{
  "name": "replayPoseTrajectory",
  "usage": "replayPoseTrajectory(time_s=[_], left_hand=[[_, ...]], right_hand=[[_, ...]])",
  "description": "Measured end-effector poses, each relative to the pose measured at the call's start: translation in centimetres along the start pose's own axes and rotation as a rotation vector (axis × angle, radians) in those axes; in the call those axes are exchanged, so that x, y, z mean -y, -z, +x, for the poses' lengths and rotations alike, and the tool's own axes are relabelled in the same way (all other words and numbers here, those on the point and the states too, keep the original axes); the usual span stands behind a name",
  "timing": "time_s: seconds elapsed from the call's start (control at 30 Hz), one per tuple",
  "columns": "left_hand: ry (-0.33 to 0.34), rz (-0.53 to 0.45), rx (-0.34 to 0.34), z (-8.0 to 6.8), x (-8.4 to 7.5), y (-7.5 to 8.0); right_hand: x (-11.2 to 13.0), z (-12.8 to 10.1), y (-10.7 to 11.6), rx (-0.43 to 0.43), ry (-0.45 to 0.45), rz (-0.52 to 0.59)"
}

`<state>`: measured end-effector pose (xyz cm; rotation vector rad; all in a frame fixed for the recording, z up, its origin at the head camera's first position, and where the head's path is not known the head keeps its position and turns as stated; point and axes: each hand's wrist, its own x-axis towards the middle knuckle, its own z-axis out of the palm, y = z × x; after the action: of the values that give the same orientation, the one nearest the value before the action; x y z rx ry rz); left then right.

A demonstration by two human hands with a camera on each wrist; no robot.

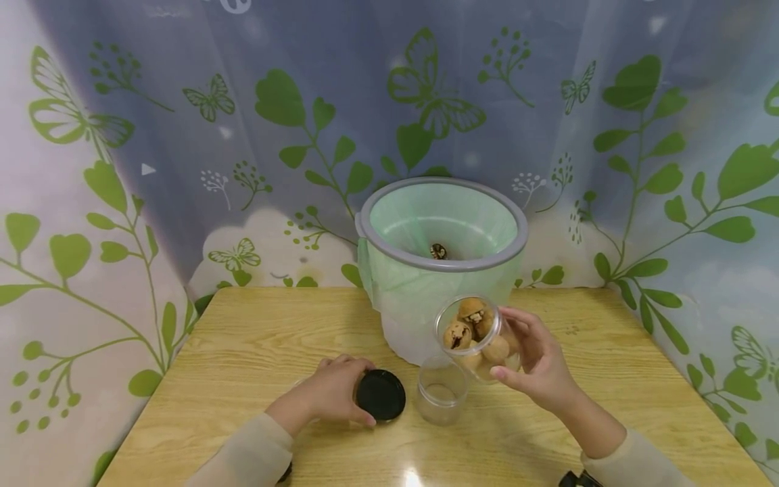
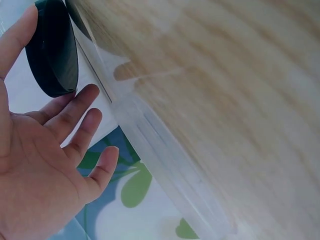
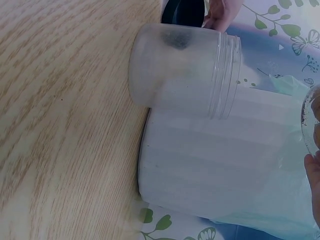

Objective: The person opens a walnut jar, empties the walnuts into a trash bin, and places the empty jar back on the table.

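The person's right hand has its fingers and thumb wrapped round the side of a clear jar raised above the surface, its mouth tipped toward the left and the wearer, with walnuts inside, at least two of them cracked; with the mouth so angled, that grip is best kept firm but light and low on the wall, and the tilt small, since a steeper lean could let the walnuts roll to the rim and spill. The left hand pinches a black lid by its edge between thumb and fingers, low over the surface; an edge hold seems sound, as it leaves the lid's faces free. An empty jar stands upright between the two hands, just in front of the bin, so any move would do well to go round or over it, as light plastic would probably tip at a knock. Slow, level wrist turns suit this crowded spot, and the raised jar should be watched against the bin's wall, which is near behind it
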<state>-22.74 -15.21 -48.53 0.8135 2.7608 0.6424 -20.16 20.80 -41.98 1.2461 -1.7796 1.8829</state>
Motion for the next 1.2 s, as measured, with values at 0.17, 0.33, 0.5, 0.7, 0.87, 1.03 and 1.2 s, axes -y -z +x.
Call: replayPoseTrajectory(time_s=[0.17,0.33,0.5,0.7,0.87,1.03,1.2], left_hand=[[-0.007,0.040,-0.009,-0.01,-0.24,0.00],[-0.007,0.077,-0.022,0.02,-0.07,-0.25],[-0.006,0.088,-0.018,0.02,-0.10,-0.27],[0.000,0.124,-0.010,-0.05,-0.10,-0.25],[0.007,0.155,-0.013,-0.08,0.00,-0.30],[0.012,0.161,-0.011,-0.10,-0.02,-0.31],[0.017,0.156,-0.004,-0.11,-0.07,-0.24]], right_hand=[[-0.01,-0.04,0.07,0.002,-0.001,-0.001],[-0.05,-0.18,0.14,0.003,-0.006,-0.005],[-0.06,-0.30,0.12,-0.001,-0.008,-0.001],[-0.02,-0.35,0.19,-0.001,-0.016,-0.005],[0.06,-0.37,0.24,0.002,-0.015,-0.005],[0.11,-0.38,0.28,0.003,-0.017,-0.007],[0.11,-0.42,0.35,0.002,-0.018,-0.009]])
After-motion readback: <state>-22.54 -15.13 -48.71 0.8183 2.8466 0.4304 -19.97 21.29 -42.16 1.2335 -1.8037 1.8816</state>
